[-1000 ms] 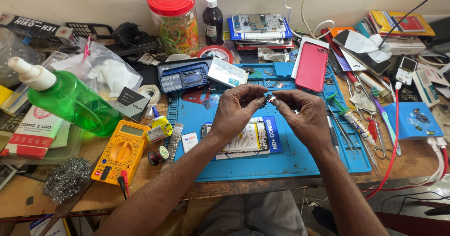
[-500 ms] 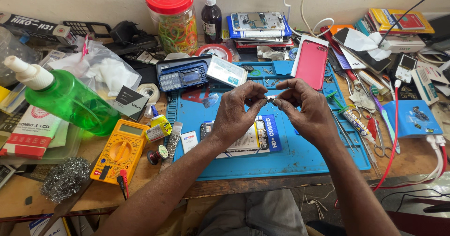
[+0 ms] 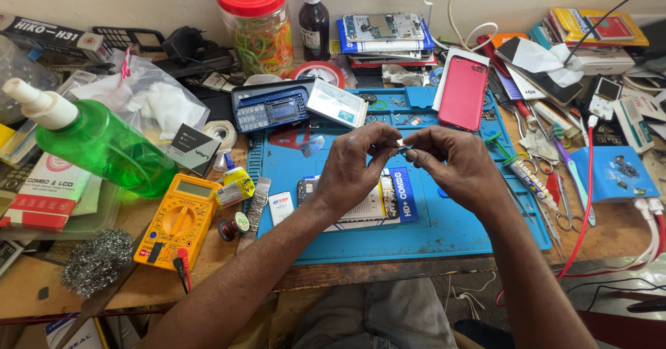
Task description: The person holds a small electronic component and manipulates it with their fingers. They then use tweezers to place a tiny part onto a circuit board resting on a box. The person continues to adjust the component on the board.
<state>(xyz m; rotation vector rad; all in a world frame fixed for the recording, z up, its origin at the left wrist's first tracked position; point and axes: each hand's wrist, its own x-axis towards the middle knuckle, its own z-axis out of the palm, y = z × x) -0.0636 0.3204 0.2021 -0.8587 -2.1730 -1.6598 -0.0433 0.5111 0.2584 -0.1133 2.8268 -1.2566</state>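
I have both hands raised over the middle of the blue repair mat point(image 3: 444, 231), fingertips meeting. My left hand point(image 3: 357, 172) and right hand point(image 3: 451, 165) are each closed in a pinch on the same small pale part point(image 3: 402, 145), thumb and forefinger on either end, so it hangs just above the mat and touches nothing else; it is too small for me to say what it is. Against the pictures from a second ago the grip has hardly moved: the hands have drifted a little and the fingers have tightened round the piece, which I read as fine work on it going on in the air and nothing set down yet. Under my left wrist a flat printed phone-part packet point(image 3: 378, 200) lies on the mat near its front edge. Toward the mat's far right corner lies a red phone back cover point(image 3: 463, 92); toward its far left corner sits a dark blue keypad phone frame point(image 3: 270, 109). Off the mat's left edge, on the wooden tabletop, a yellow multimeter point(image 3: 177, 220) rests near the front, with a green spray bottle point(image 3: 97, 144) lying on its side beyond it and a red-lidded jar of rubber bands point(image 3: 255, 23) standing at the back edge.
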